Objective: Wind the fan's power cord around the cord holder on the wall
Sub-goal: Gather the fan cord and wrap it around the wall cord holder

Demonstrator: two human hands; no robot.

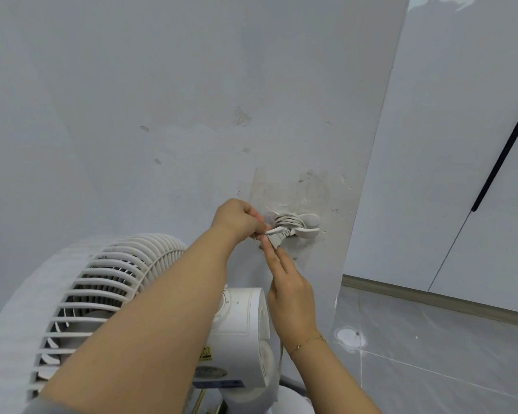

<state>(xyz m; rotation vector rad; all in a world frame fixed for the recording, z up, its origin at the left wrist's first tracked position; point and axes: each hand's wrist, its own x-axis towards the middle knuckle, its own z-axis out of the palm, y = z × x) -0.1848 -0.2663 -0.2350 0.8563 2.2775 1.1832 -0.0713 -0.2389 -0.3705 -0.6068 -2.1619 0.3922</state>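
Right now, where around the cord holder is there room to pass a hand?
Bare wall above the cord holder and to its right, up to the corner, is free. Left and below are crowded: left hand and right hand meet at the plug, fan beneath.

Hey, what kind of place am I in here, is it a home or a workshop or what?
Most likely a room in a home, though that is a guess. A white household fan stands by a scuffed painted wall, with glossy grey floor tiles and white cabinet doors with a dark handle to the right.

The holder [293,225] sits on the wall [162,115], cord [287,219] wound around it; the fan [108,309] stands below-left.
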